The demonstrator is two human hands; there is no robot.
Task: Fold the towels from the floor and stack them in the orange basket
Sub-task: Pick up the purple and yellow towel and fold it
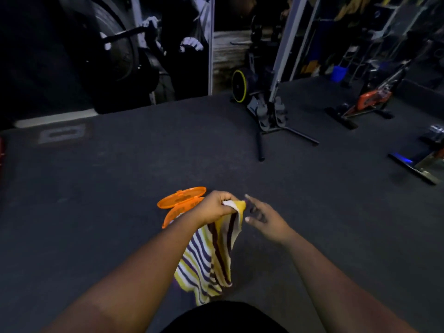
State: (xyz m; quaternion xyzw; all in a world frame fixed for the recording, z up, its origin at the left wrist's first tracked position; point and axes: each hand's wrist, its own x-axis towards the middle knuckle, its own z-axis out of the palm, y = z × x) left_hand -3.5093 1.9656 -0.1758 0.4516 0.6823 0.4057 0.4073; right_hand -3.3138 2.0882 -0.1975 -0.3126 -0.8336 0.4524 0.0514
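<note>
Striped towel hangs from my left hand, which grips its top corner above the floor; my right hand beside it is spread, fingers loose; orange basket just behind.

A dark floor mat covers the room. Far back stands a rowing machine with a yellow-rimmed wheel; an orange exercise bike and a blue bucket are to its right.

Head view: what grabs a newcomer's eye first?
The yellow, white and purple striped towel hanging from the left hand at bottom centre, with the open right hand reaching toward its top edge. Just behind them, the orange basket sits on the dark floor.
</note>
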